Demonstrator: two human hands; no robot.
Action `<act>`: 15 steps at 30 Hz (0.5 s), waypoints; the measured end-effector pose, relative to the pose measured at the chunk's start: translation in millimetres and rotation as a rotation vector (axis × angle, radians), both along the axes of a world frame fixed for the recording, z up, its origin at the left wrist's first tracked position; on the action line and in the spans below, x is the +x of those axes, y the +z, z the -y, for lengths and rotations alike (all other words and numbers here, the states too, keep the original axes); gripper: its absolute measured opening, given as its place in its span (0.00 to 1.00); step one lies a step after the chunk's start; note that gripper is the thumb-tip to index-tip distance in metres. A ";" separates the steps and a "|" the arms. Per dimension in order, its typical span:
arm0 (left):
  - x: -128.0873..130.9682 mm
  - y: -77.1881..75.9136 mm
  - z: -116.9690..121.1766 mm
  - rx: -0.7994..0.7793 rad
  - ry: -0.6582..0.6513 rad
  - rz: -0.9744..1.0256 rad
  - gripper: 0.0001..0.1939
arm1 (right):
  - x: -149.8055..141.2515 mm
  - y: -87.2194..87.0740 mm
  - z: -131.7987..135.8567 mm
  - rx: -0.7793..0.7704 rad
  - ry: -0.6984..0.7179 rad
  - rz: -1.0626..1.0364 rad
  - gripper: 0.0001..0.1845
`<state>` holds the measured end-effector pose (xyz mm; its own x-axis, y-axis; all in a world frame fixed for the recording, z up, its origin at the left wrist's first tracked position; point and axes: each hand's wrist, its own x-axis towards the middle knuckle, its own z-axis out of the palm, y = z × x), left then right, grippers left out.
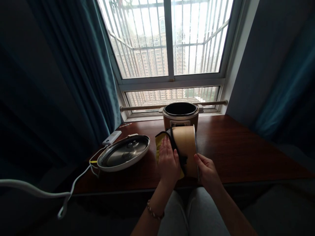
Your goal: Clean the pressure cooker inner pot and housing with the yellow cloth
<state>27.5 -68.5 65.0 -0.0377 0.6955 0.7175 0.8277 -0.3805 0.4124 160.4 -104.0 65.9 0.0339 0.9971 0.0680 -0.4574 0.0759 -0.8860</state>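
Hands (169,164), yellow cloth (158,140), smooth golden cylindrical pot (185,141)

Bright barred window (145,39), blue curtains (81,65), dark reddish-brown wooden table (226,147), shadowy walls (265,42)

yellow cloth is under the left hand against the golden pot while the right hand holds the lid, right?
No: in the head view the right hand grips the golden pot by its rim, not the lid, which lies on the table.
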 end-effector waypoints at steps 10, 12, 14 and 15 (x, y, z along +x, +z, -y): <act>47.6 -15.8 26.7 0.079 -0.047 -0.300 0.28 | 3.8 9.4 -10.6 -0.078 -0.041 -0.104 0.14; 46.7 -15.4 28.0 0.084 -0.067 -0.322 0.27 | 5.1 12.6 -10.0 -0.093 -0.036 -0.122 0.13; 38.0 -12.8 24.8 0.074 -0.063 -0.293 0.28 | 6.4 16.7 -10.1 -0.100 -0.017 -0.141 0.13; 31.4 -11.6 21.5 0.066 -0.050 -0.252 0.28 | 7.0 18.9 -10.7 -0.106 -0.001 -0.149 0.14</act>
